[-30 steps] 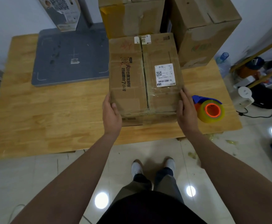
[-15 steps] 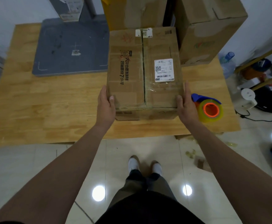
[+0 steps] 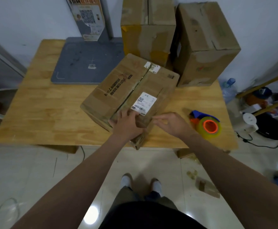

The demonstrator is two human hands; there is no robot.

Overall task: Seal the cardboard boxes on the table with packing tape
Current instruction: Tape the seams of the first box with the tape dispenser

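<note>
A flat cardboard box point(image 3: 118, 90) with a white shipping label lies turned at an angle on the wooden table point(image 3: 41, 113), its near corner over the front edge. My left hand point(image 3: 126, 124) rests flat on the near end of its top, by the centre seam. My right hand point(image 3: 169, 124) hovers just right of the box's near corner, fingers loosely curled, holding nothing. A tape dispenser point(image 3: 207, 124) with a yellowish roll, orange core and blue handle sits on the table to the right of that hand.
Two taller cardboard boxes point(image 3: 148, 28) point(image 3: 205, 45) stand at the back of the table. A grey mat point(image 3: 87, 61) lies at back left. Right of the table are a shelf, a water bottle point(image 3: 229, 88) and cables. Tape scraps litter the floor.
The box has been rotated clockwise from square to diagonal. My left hand moved from its left side onto its top; my right hand let go of its right side.
</note>
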